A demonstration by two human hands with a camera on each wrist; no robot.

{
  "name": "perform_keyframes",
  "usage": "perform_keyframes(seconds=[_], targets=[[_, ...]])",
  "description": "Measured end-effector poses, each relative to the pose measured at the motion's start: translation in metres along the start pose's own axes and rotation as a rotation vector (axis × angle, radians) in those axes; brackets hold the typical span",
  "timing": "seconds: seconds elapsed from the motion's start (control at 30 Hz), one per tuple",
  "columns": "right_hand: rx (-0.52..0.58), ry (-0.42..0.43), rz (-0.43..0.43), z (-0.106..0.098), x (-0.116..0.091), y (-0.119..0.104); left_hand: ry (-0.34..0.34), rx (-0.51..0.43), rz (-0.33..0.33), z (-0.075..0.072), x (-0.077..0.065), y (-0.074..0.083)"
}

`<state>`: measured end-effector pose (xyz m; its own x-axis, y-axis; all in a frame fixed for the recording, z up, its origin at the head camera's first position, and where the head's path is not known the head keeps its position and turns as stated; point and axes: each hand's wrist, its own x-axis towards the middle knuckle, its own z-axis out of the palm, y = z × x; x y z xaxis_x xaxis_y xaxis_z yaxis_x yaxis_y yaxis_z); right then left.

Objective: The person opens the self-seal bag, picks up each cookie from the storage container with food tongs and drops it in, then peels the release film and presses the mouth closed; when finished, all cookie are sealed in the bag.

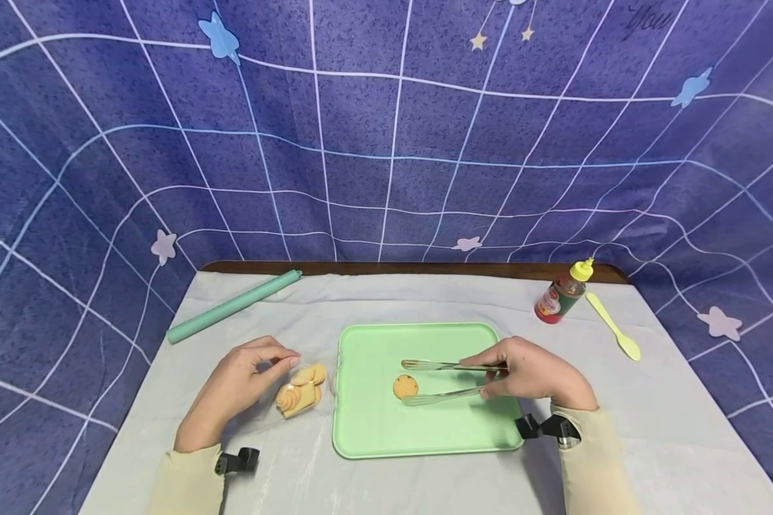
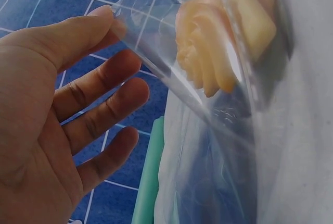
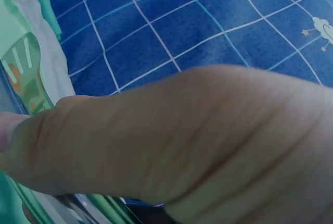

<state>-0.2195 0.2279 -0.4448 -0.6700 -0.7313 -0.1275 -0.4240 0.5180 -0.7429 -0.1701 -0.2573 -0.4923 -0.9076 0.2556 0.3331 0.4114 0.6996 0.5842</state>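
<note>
Between thumb and index fingertip, my left hand point(image 1: 248, 379) pinches the edge of a clear plastic bag point(image 2: 151, 41). Several pale cookies point(image 1: 299, 395), one of them swirled, lie inside it on the cloth. Over the light green tray point(image 1: 370, 433), my right hand point(image 1: 530, 373) holds metal tongs point(image 1: 428, 365) with their arms spread apart. A single round cookie point(image 1: 405, 387) with dark specks lies on the tray by the tongs' slotted ends. Whether the tongs touch the cookie I cannot tell. In the right wrist view the thumb hides most of the tongs.
At the back left lies a long teal roll point(image 1: 235, 306). A red sauce bottle point(image 1: 560, 295) with a yellow cap stands at the back right, beside a yellow spoon point(image 1: 613, 325). The table's wooden back edge point(image 1: 386, 269) meets a blue patterned curtain point(image 1: 361, 172).
</note>
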Motion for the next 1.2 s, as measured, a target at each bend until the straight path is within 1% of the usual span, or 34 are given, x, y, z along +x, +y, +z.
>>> perform_keyframes(seconds=[0.23, 0.53, 0.8, 0.97, 1.07, 1.2], targets=[[0.017, -0.013, -0.019, 0.001, 0.001, 0.002, -0.004, 0.000, -0.005, 0.000, 0.000, 0.000], [-0.026, 0.008, -0.049, 0.005, 0.005, 0.004, -0.005, 0.002, -0.026, 0.001, -0.002, 0.001], [-0.042, 0.034, -0.066, 0.007, 0.008, 0.003, -0.006, -0.003, -0.013, 0.000, -0.001, 0.001], [-0.064, 0.053, -0.053, 0.008, 0.011, 0.003, -0.004, -0.006, 0.000, 0.000, 0.001, 0.001], [-0.049, 0.043, -0.059, 0.007, 0.011, 0.002, -0.003, -0.012, 0.003, 0.001, 0.001, 0.001], [0.003, -0.003, -0.091, 0.008, 0.011, 0.002, -0.001, -0.016, -0.001, 0.000, 0.001, 0.001]])
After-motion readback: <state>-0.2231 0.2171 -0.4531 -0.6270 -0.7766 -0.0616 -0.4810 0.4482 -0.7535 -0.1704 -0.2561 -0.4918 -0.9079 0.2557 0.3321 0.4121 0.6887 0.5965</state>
